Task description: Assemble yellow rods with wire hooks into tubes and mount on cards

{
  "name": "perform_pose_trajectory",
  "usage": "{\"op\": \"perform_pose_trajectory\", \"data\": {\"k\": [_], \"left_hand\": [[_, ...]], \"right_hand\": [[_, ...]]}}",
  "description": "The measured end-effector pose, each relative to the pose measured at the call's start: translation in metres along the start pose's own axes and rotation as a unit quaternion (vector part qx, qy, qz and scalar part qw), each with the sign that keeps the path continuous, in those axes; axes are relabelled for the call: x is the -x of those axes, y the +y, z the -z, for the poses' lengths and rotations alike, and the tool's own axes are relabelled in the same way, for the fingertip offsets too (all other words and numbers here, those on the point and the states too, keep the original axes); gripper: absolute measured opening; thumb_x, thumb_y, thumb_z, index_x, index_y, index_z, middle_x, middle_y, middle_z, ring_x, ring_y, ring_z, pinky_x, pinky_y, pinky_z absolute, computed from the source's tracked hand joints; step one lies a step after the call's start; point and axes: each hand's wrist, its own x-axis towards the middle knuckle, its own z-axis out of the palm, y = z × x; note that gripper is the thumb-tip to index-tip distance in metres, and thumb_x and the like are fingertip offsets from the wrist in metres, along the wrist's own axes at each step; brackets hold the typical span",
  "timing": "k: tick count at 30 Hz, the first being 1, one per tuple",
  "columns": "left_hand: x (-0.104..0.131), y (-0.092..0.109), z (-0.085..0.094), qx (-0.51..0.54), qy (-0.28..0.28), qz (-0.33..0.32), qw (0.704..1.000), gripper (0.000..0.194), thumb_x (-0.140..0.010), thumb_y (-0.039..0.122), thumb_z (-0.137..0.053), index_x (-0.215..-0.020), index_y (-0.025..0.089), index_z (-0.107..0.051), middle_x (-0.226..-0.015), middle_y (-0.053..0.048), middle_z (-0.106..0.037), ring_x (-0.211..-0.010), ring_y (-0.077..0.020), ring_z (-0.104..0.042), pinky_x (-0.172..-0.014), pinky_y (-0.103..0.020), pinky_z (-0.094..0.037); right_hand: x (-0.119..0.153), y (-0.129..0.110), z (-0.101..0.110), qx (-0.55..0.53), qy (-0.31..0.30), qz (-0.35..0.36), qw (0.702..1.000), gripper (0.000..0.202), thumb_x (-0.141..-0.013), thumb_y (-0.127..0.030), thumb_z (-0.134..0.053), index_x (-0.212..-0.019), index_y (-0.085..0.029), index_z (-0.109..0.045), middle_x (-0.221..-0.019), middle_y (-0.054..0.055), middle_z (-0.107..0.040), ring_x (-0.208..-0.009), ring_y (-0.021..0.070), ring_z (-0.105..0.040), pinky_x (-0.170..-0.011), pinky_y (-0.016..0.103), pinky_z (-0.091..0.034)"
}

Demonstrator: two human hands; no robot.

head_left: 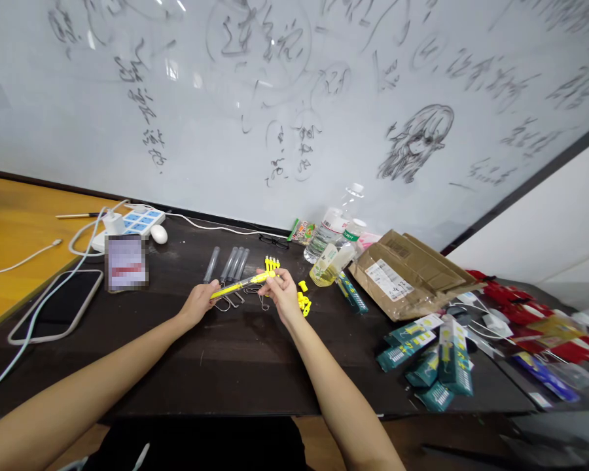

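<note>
A slim yellow pen-like stick with a clear middle section [233, 288] spans both hands at a slight slant. My left hand [199, 305] is closed around its lower left end. At the upper right end, the fingers of my right hand [282, 293] pinch the yellow tip. Just beyond the stick, several clear tubes [234, 263] lie side by side. Some bent wire hooks [232, 301] are on the table beneath it, partly covered. Yellow pieces with metal tips [271, 263] stand behind my right hand, and small yellow caps [304, 304] lie to its right.
Bottles [325, 234], a cup of yellow liquid [324, 267] and a cardboard box [405, 278] stand at the back right. Several green packets [439, 363] lie at right. A phone [56, 306], a power strip [140, 222] and cables occupy the left.
</note>
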Motion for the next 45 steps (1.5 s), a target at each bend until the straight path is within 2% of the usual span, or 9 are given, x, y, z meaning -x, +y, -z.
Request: {"op": "perform_pose_trajectory", "data": {"k": [6,9,13,19,26,33,38,45], "left_hand": [[-0.0007,-0.0031,-0.0004,0.013,0.005,0.001,1.000,0.050,-0.080,0.061,-0.033,-0.050,0.021,-0.032,-0.044,0.006,-0.025,-0.039,-0.0080,-0.023,-0.040,-0.023,-0.018],[-0.0010,-0.0044,0.0002,0.010,0.001,-0.002,1.000,0.051,-0.082,0.060,-0.032,-0.049,0.021,-0.032,-0.044,0.006,-0.025,-0.039,-0.0080,-0.024,-0.040,-0.023,-0.018],[-0.0001,-0.0033,0.0007,-0.004,-0.004,-0.016,1.000,0.052,-0.083,0.059,-0.030,-0.049,0.020,-0.033,-0.044,0.005,-0.026,-0.040,-0.0085,-0.025,-0.040,-0.023,-0.019],[0.0005,-0.0019,0.0004,0.002,0.001,-0.012,1.000,0.051,-0.082,0.059,-0.031,-0.049,0.021,-0.032,-0.044,0.006,-0.025,-0.040,-0.0080,-0.024,-0.040,-0.023,-0.019],[-0.0007,-0.0049,0.0006,-0.001,0.003,-0.012,1.000,0.050,-0.082,0.058,-0.031,-0.049,0.021,-0.032,-0.043,0.005,-0.026,-0.039,-0.0082,-0.025,-0.040,-0.023,-0.019],[-0.0003,-0.0043,-0.0001,-0.010,-0.002,-0.015,1.000,0.051,-0.083,0.059,-0.029,-0.049,0.021,-0.033,-0.043,0.005,-0.027,-0.038,-0.0085,-0.025,-0.039,-0.023,-0.020],[-0.0014,-0.0067,0.0005,0.000,0.002,-0.005,1.000,0.050,-0.083,0.058,-0.032,-0.050,0.020,-0.032,-0.043,0.005,-0.027,-0.039,-0.0082,-0.026,-0.040,-0.022,-0.019],[-0.0010,-0.0051,0.0003,-0.006,-0.003,-0.007,1.000,0.050,-0.082,0.059,-0.031,-0.050,0.020,-0.033,-0.044,0.005,-0.028,-0.039,-0.0084,-0.025,-0.039,-0.023,-0.019]], "right_hand": [[0.0021,-0.0051,-0.0020,-0.013,-0.001,-0.010,1.000,0.036,-0.070,-0.033,-0.071,-0.092,-0.023,-0.045,-0.102,0.005,-0.070,-0.052,0.0095,-0.064,-0.056,0.024,-0.056],[0.0021,-0.0037,-0.0012,-0.021,0.001,-0.022,1.000,0.032,-0.070,-0.032,-0.071,-0.089,-0.021,-0.048,-0.100,0.006,-0.071,-0.051,0.0085,-0.063,-0.055,0.022,-0.055],[0.0012,0.0001,0.0001,-0.031,0.007,-0.029,0.999,0.031,-0.071,-0.032,-0.071,-0.081,-0.021,-0.043,-0.095,0.006,-0.072,-0.048,0.0075,-0.062,-0.051,0.019,-0.053],[0.0013,-0.0003,-0.0016,-0.035,0.002,-0.025,0.999,0.039,-0.069,-0.034,-0.072,-0.082,-0.023,-0.037,-0.092,0.003,-0.073,-0.047,0.0088,-0.063,-0.050,0.020,-0.053],[0.0029,0.0001,-0.0049,-0.042,0.015,-0.037,0.998,0.039,-0.069,-0.036,-0.072,-0.088,-0.023,-0.042,-0.100,0.006,-0.071,-0.047,0.0099,-0.064,-0.048,0.021,-0.054],[0.0035,0.0006,-0.0059,-0.044,0.025,-0.040,0.998,0.040,-0.067,-0.036,-0.073,-0.079,-0.023,-0.037,-0.091,0.003,-0.072,-0.046,0.0092,-0.063,-0.047,0.019,-0.053],[0.0040,0.0008,-0.0069,-0.043,0.026,-0.037,0.998,0.042,-0.068,-0.036,-0.073,-0.090,-0.023,-0.040,-0.096,0.005,-0.072,-0.047,0.0098,-0.064,-0.048,0.021,-0.054],[0.0041,0.0006,-0.0080,-0.016,0.038,-0.016,0.999,0.044,-0.067,-0.038,-0.073,-0.074,-0.023,-0.032,-0.084,0.002,-0.073,-0.042,0.0102,-0.062,-0.042,0.019,-0.051]]}}
